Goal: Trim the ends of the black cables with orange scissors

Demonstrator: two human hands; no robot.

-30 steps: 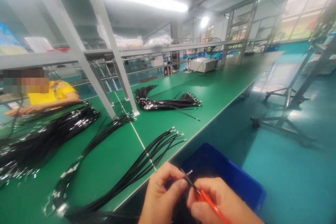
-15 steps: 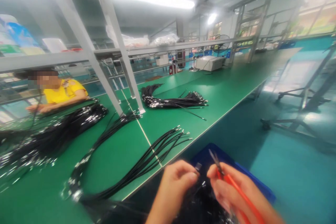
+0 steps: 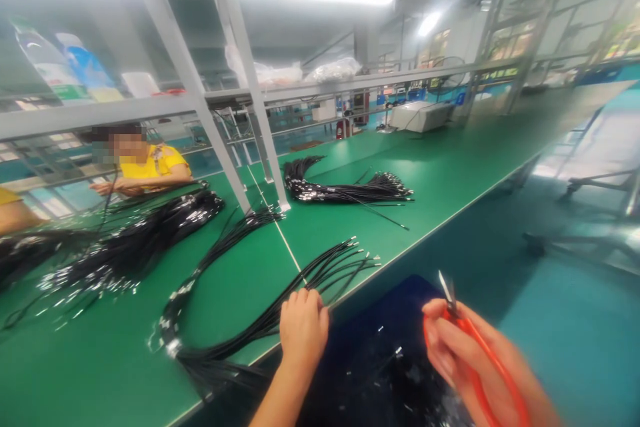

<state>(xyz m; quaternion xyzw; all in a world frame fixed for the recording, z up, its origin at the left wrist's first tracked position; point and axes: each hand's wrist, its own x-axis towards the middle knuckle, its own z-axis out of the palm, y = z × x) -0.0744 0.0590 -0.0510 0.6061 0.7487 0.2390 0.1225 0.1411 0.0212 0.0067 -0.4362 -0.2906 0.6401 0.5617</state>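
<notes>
Black cables (image 3: pixel 260 327) lie in a curved bundle on the green table (image 3: pixel 225 293), from five o'clock round to eight, loose tips fanned towards the near edge; the left hand (image 3: pixel 304 323) is over them at six, fingers curled down, so I cannot tell whether its grip pinches one; the right hand (image 3: pixel 460 347), towards five, has its grip closed round red-handled scissors (image 3: pixel 466 325), points upward; handled well, I judge, one cable would be parted near its tip and eased out lengthwise, blades kept away from the rest; the table's edge runs from seven o'clock to past two, floor (image 3: pixel 565 293) beyond at four; shelf posts (image 3: pixel 265 133) towards ten limit reach; the tabletop stretches away at two.
</notes>
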